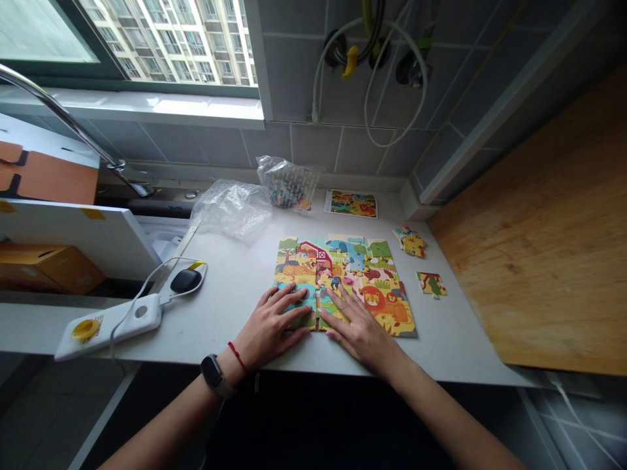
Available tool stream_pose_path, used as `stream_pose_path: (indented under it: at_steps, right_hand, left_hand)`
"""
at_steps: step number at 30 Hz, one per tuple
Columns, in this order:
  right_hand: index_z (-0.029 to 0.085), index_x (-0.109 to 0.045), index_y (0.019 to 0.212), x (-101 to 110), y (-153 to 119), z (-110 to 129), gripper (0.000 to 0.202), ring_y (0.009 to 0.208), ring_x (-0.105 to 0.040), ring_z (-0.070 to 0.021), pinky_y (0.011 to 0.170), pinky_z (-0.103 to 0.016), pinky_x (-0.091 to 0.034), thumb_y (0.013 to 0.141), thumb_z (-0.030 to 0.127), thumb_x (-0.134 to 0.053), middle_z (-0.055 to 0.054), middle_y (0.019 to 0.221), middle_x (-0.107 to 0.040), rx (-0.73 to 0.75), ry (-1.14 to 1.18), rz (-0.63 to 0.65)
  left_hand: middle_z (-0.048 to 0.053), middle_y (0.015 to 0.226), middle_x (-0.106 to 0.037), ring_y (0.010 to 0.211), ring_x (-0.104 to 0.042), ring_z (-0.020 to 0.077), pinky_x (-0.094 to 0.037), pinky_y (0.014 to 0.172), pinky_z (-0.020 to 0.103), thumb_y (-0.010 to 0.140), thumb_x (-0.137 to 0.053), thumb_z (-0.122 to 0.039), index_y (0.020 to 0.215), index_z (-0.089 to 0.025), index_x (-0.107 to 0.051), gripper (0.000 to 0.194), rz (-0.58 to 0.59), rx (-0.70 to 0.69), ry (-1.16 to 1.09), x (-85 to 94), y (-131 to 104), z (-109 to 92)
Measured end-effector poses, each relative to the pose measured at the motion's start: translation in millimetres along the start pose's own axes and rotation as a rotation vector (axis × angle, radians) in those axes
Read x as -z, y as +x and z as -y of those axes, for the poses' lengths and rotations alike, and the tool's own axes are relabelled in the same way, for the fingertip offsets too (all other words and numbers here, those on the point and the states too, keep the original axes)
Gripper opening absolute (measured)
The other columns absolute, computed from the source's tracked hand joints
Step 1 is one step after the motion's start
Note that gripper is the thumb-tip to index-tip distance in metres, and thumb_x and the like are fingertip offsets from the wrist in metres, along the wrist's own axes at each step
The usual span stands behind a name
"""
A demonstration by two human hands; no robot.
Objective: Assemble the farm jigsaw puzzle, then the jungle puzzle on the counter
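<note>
A mostly joined farm-animal puzzle (375,274) lies flat on the white counter (220,287). My left hand (274,320) rests with spread fingers on its lower left part. On the lower middle lies my right hand (360,329), fingers stretched out, touching the pieces. A narrow dark gap shows between the pieces at the lower edge, between my hands. To the right are a small cluster of loose pieces (411,242) and a single piece with a green shape (432,284). A picture card (351,203) lies behind the puzzle.
Behind are a crumpled clear bag (232,209) and a bag holding pieces (288,186). A white power strip (110,325) with a cable and a black round device (186,281) lie left. A wooden board (543,228) stands right, a faucet (73,121) far left.
</note>
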State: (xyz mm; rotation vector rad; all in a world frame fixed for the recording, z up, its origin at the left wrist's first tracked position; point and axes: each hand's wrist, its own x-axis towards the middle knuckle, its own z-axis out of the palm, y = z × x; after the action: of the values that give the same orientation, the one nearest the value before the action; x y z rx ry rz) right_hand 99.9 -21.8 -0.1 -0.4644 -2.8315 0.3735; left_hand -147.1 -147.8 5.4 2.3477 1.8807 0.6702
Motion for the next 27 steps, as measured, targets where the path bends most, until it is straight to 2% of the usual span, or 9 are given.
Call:
stream_pose_path:
  at_steps: [4, 9, 13, 16, 20, 24, 27]
  right_hand:
    - [0.029, -0.065, 0.145, 0.3, -0.5, -0.7, 0.043, 0.159, -0.028, -0.0380, 0.120, -0.064, -0.043, 0.102, 0.027, -0.067, -0.012, 0.167, -0.042, -0.002, 0.018, 0.000]
    - [0.023, -0.063, 0.148, 4.5, -0.3, -2.8, 0.044, 0.156, -0.037, -0.0356, 0.122, -0.060, -0.043, 0.105, 0.033, -0.061, -0.013, 0.165, -0.046, -0.006, 0.078, -0.010]
    - [0.018, -0.061, 0.149, 13.9, 10.6, -8.4, 0.043, 0.151, -0.046, -0.0296, 0.122, -0.052, -0.046, 0.109, 0.031, -0.050, -0.013, 0.159, -0.054, -0.107, 0.153, -0.074]
    - [0.021, -0.067, 0.142, 22.7, 28.3, -15.0, 0.039, 0.141, -0.055, -0.0307, 0.118, -0.053, -0.049, 0.106, 0.028, -0.055, -0.012, 0.145, -0.066, -0.214, 0.137, -0.093]
    - [0.022, -0.067, 0.141, 36.1, 58.1, -20.9, 0.048, 0.121, -0.063, -0.0319, 0.106, -0.049, -0.055, 0.094, 0.029, -0.074, -0.012, 0.129, -0.070, -0.321, 0.093, 0.074]
    - [0.021, -0.072, 0.132, 47.4, 83.3, -24.2, 0.051, 0.115, -0.065, -0.0325, 0.099, -0.044, -0.055, 0.083, 0.030, -0.085, -0.013, 0.121, -0.068, -0.401, 0.040, 0.248]
    - [0.024, -0.074, 0.125, 51.9, 93.8, -28.7, 0.048, 0.115, -0.066, -0.0319, 0.097, -0.041, -0.054, 0.080, 0.030, -0.088, -0.011, 0.119, -0.068, -0.421, 0.035, 0.305]
  left_hand:
    - [0.006, 0.152, -0.061, 0.147, -0.050, 0.0330, -0.039, 0.122, 0.054, 0.099, -0.067, -0.038, 0.130, -0.029, -0.072, 0.033, -0.007, 0.003, -0.004, -0.4, -0.4, -0.4]
    - [0.005, 0.152, -0.062, 0.147, -0.050, 0.0316, -0.038, 0.122, 0.053, 0.100, -0.066, -0.037, 0.131, -0.030, -0.072, 0.031, -0.011, 0.015, -0.010, -1.4, -0.8, -0.9]
    - [0.006, 0.151, -0.062, 0.146, -0.050, 0.0318, -0.038, 0.122, 0.053, 0.100, -0.067, -0.039, 0.130, -0.030, -0.072, 0.032, -0.022, 0.022, -0.021, -2.3, -1.0, -1.0]
    - [0.006, 0.151, -0.062, 0.146, -0.051, 0.0317, -0.038, 0.122, 0.053, 0.101, -0.066, -0.039, 0.130, -0.030, -0.072, 0.032, -0.030, 0.024, -0.018, -2.6, -1.3, -0.7]
    - [0.005, 0.152, -0.061, 0.146, -0.051, 0.0322, -0.038, 0.122, 0.054, 0.101, -0.066, -0.040, 0.131, -0.031, -0.072, 0.032, -0.020, 0.029, -0.029, -2.0, -1.5, 0.1]
    - [0.005, 0.150, -0.063, 0.145, -0.051, 0.0317, -0.038, 0.122, 0.053, 0.100, -0.067, -0.040, 0.129, -0.031, -0.072, 0.031, -0.026, 0.036, -0.041, -1.4, -1.0, -0.6]
    - [0.006, 0.149, -0.063, 0.146, -0.051, 0.0313, -0.038, 0.123, 0.052, 0.099, -0.068, -0.040, 0.128, -0.031, -0.073, 0.031, -0.033, 0.044, -0.045, -1.7, -0.8, -1.1]
